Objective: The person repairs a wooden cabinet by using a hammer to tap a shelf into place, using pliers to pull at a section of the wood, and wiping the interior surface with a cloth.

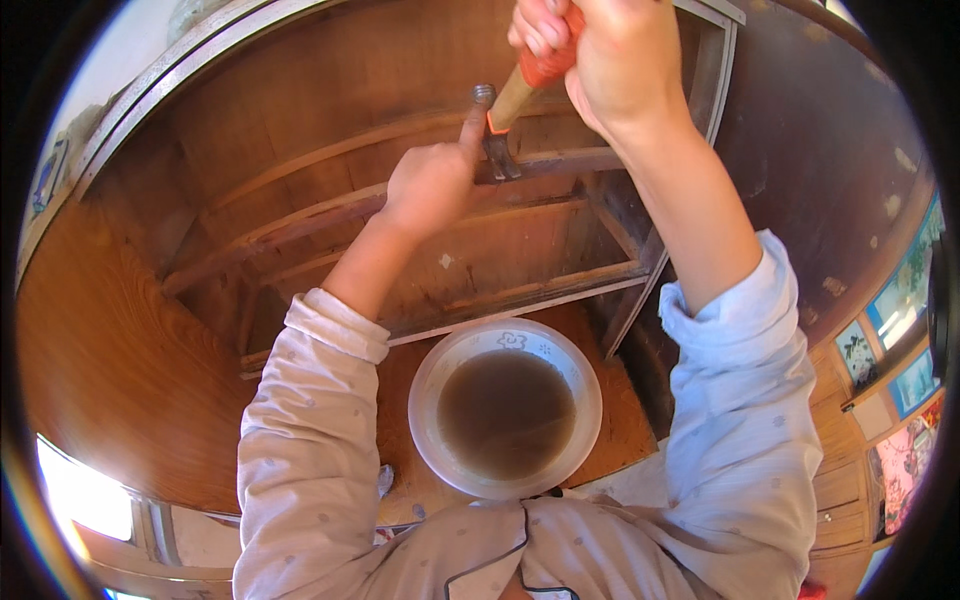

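Observation:
My right hand is wrapped round the red grip of a claw hammer with a wooden shaft. The hammer slants down to the left, its metal claw against a wooden rail inside an open cabinet frame. My left hand is at the hammer head, its index finger stretched along the metal just below the striking face. The other fingers of that hand are mostly hidden. Whether a nail sits under the claw is too small to tell.
A pale basin of murky brown water stands below my hands on a wooden surface. Rails and a metal-edged frame cross the cabinet. Wood-grain panel curves at left, a dark panel at right. Wooden cabinets with pictures line the right.

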Available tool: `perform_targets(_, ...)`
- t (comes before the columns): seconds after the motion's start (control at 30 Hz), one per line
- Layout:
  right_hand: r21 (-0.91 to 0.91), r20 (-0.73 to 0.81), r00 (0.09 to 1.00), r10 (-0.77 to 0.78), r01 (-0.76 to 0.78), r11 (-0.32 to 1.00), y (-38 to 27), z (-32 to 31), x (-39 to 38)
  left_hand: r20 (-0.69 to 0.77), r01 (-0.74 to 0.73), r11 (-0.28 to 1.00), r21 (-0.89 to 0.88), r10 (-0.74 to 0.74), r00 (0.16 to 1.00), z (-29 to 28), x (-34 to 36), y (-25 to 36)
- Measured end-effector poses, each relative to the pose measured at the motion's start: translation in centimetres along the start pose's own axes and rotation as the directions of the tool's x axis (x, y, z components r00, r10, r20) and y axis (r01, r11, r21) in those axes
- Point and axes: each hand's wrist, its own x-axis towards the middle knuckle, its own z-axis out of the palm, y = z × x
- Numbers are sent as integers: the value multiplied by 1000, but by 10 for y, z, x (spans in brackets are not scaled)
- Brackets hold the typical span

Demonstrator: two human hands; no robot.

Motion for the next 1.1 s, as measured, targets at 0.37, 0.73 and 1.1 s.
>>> perform_targets(0.37, 11, -163, 986, 41, -40, 999, -2, 12, 5, -28, 60, 998, 8, -59, 998, 0, -5, 5)
perform_targets(0.73, 100, -189, 974, -126, 146, 984, 13, 11, 4, 176, -33, 999, 10, 31, 984, -5, 6, -3)
perform_targets(1.1, 76, 80, 974, -210, 204, 976, 2, 2, -43, 233, -26, 998, -52, 37, 972, -9, 7, -6)
